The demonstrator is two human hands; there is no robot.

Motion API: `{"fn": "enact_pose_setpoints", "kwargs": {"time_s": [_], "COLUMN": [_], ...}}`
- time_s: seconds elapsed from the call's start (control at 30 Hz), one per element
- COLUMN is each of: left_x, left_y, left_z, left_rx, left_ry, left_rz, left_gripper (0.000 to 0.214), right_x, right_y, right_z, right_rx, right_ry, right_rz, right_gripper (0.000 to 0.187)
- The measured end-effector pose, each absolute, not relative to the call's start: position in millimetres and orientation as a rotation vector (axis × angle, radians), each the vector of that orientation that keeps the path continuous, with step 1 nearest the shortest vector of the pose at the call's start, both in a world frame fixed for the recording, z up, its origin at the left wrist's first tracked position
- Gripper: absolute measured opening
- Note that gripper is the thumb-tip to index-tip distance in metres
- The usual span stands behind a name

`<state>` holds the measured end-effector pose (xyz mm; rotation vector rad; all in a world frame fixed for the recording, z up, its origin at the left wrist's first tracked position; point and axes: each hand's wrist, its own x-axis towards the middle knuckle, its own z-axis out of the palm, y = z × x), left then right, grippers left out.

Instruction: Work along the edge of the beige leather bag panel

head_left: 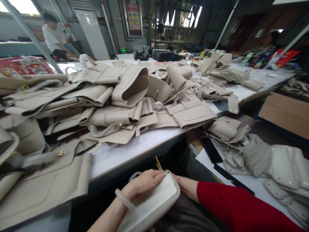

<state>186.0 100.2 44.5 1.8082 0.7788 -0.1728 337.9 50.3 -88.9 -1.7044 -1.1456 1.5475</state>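
A cream leather bag piece [154, 203] lies in my lap below the table edge. My left hand [142, 184] lies on top of it, fingers curled over its far edge, with a clear band on the wrist. My right hand [184, 187], on a red-sleeved arm, reaches in from the right. Only its wrist shows, because the fingers are hidden behind the piece. A thin yellow tip [158, 163] sticks up just past my left fingers. What holds the tip is hidden.
The white table [125, 151] carries a big heap of beige bag panels with gold clasps [116, 96]. At the right lie pale studded parts [270, 161] and black strips [210, 149]. A person in a white shirt [53, 35] sits at the far left.
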Motion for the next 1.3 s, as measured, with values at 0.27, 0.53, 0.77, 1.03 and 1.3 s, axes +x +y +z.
{"fn": "enact_pose_setpoints", "kwargs": {"time_s": [0.27, 0.53, 0.77, 1.03, 1.3], "left_x": [185.6, 182.1, 185.1, 188.0, 186.5], "left_y": [102.1, 102.3, 101.0, 99.0, 98.2], "left_z": [30.8, 27.5, 24.6, 32.9, 43.3], "left_rx": [1.767, 1.663, 1.547, 1.606, 1.781], "left_ry": [0.81, 0.892, 1.032, 0.998, 0.905], "left_rz": [-0.106, -0.044, 0.015, 0.091, 0.105], "left_gripper": [0.053, 0.053, 0.093, 0.077, 0.037], "right_x": [419.7, 462.2, 455.3, 430.6, 426.2], "right_y": [25.2, 18.8, 79.8, 108.7, 114.4], "right_z": [-59.0, 12.9, 25.7, 30.5, 26.3], "right_rx": [-1.975, -1.601, -1.648, -1.305, -1.154], "right_ry": [-1.154, -1.665, -2.313, -2.758, -2.878], "right_rz": [1.414, 1.91, 0.92, 0.448, 0.249], "right_gripper": [0.035, 0.051, 0.053, 0.055, 0.055]}}
